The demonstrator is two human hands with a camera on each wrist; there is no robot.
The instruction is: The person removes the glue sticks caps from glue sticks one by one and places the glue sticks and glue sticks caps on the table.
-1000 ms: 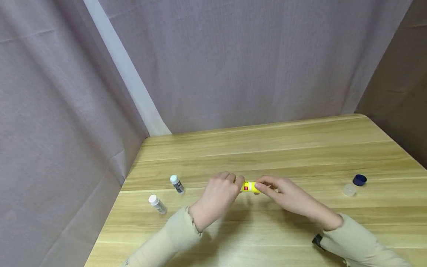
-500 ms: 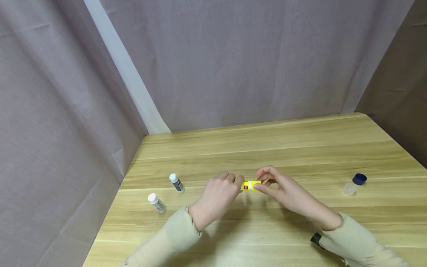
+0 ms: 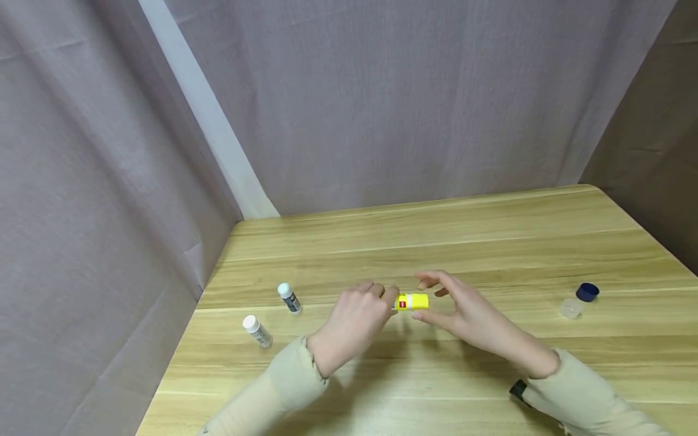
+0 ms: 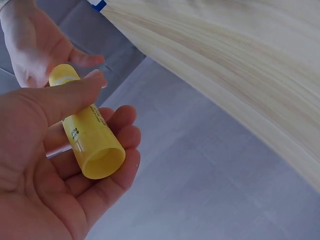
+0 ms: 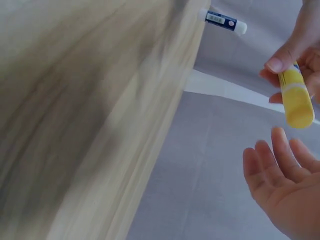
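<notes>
My left hand [image 3: 353, 324] grips a yellow glue stick [image 3: 417, 301] by its left part, holding it sideways above the table. In the left wrist view the thumb lies across the barrel of the glue stick [image 4: 90, 132], with fingers under it. The barrel's near end is round and hollow; a white band rings it toward the far end. My right hand [image 3: 471, 318] is spread just right of the glue stick, thumb and fingers apart around its free end. Seen from the right wrist, bare space shows between the right fingers [image 5: 282, 155] and the yellow end.
Two small white-capped tubes, one with a dark label [image 3: 289, 298] and one paler [image 3: 257, 330], stand at the left of the wooden table [image 3: 436, 236]. A dark blue cap [image 3: 588, 292] and a translucent cap [image 3: 571, 308] lie at the right. Grey curtains [image 3: 382, 109] hang behind.
My right fingers have lifted off the right end of the glue stick and spread apart, the thumb last. My left hand keeps holding it in the same place.
</notes>
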